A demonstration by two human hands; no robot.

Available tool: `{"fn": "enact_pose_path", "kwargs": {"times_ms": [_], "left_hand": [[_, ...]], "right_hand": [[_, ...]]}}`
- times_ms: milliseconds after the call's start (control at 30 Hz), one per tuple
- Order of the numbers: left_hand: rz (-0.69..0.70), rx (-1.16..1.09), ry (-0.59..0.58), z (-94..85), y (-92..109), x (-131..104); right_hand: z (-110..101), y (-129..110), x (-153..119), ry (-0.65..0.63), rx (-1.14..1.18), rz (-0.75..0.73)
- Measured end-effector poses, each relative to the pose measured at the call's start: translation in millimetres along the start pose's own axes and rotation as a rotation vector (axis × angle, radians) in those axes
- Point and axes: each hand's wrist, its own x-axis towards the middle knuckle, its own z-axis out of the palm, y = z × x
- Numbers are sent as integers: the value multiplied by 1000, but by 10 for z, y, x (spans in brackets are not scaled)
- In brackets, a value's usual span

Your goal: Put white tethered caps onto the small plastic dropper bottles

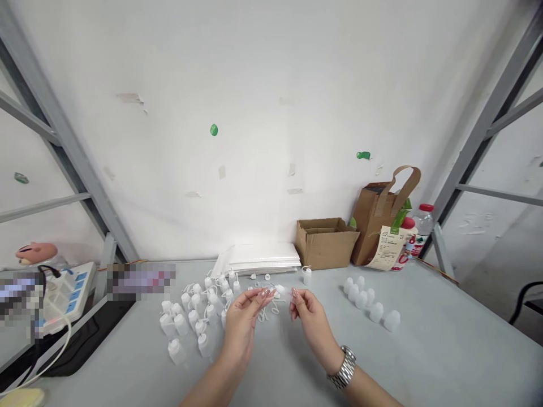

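Between my two hands, above the table's middle, is a small translucent white plastic bottle point(281, 290), tilted on its side. My left hand point(246, 314) pinches its white cap end with thumb and fingers. At the other end my right hand point(310, 314), with a metal watch on the wrist, pinches the bottle body, mostly hidden by the fingers. Loose white caps with looped straps point(263, 312) lie behind and below the hands. Several capped bottles point(180, 324) stand grouped on the left. To the right are several small translucent bottles point(376, 312) with no caps visible.
One capped bottle point(306, 276) stands before an open cardboard box point(326, 249). White flat packs point(263, 257) lie against the wall. A paper bag point(373, 220) and drink bottles point(419, 229) stand back right. A power strip point(70, 302) and black mat point(91, 333) are at left.
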Motion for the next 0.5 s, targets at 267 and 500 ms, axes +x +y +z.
{"fn": "enact_pose_path", "kwargs": {"times_ms": [267, 500], "left_hand": [[-7, -25, 15, 35, -2, -42], [11, -36, 39, 32, 18, -35]], "right_hand": [[9, -32, -33, -12, 268, 153], [-12, -90, 12, -112, 736, 593]]}}
